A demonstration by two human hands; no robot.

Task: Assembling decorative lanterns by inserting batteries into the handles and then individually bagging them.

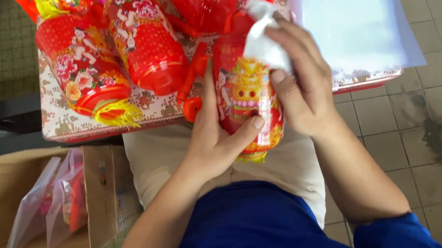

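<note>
blue sleeves (pixel 259 238) sat closest to the camera, with cream shorts (pixel 295 165) just past them. both hands were on 1 red lantern (pixel 247 103) held upright-ish over the lap, right at the near edge of the table (pixel 62 125). left hand (pixel 211 139) was wrapped round the lantern's left side, thumb pressed across the lower front, so it was gripping it. right hand (pixel 301 82) was curled over the right side, thumb and fingers pinching a clear bag (pixel 263 44) against the lantern's top. bag was bunched up there, couldn't tell if the lantern was partly inside it. more lanterns (pixel 114 47) were piled on the table behind, with yellow tassels (pixel 117 114) hanging off the nearest one. stack of clear bags (pixel 351 10) lay flat on the table's right end. cardboard box (pixel 21 207) stood on the floor to the left, with 2 bagged lanterns (pixel 60 199) leaning inside.
</note>
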